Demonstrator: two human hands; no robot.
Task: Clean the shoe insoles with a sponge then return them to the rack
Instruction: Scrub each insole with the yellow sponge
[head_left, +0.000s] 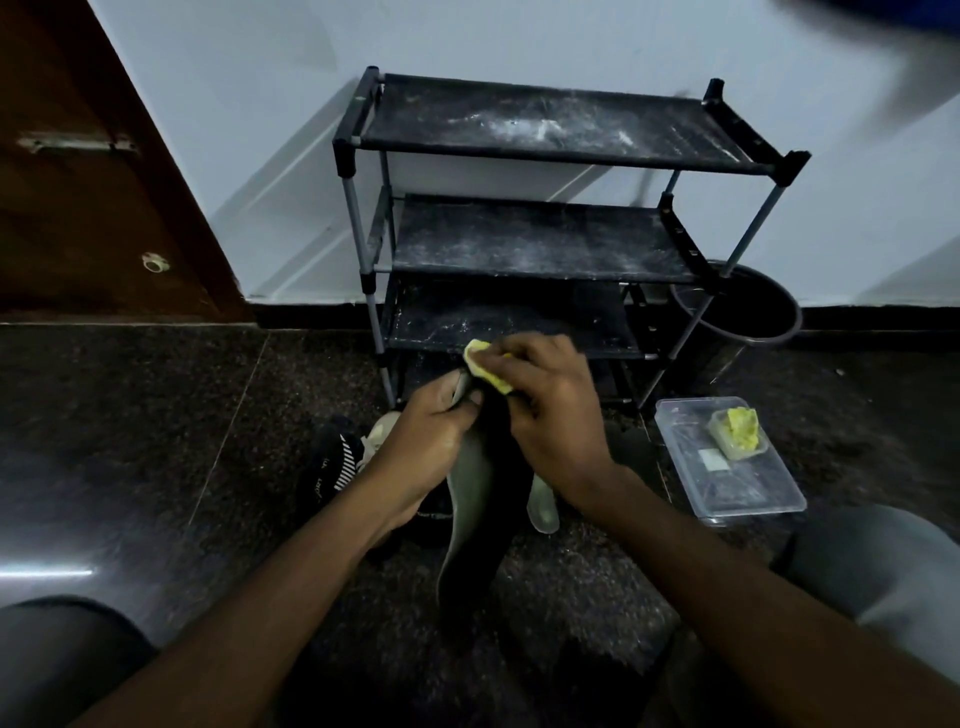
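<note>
Head view, the only one I have.

Left hand (426, 441): fingers and thumb curled tight round the upper end of the insole (467, 488). The insole stands steeply in mid-air in front of the rack (545, 153), its other end low near the floor.

Right hand (550, 415): fingers bent, pinching the sponge (480, 361) against the insole's tip.

Second insole (543, 501) and shoe (332, 467) lie on the floor below. Box (779, 499) to the right holds a spare sponge (737, 434).

Risks, my judgement:
- The insole is thin and held at one end only, so hard scrubbing could fold it or twist it out of the grip.
- The rack shelves look dusty white, so a damp insole set there may pick up dirt.
</note>
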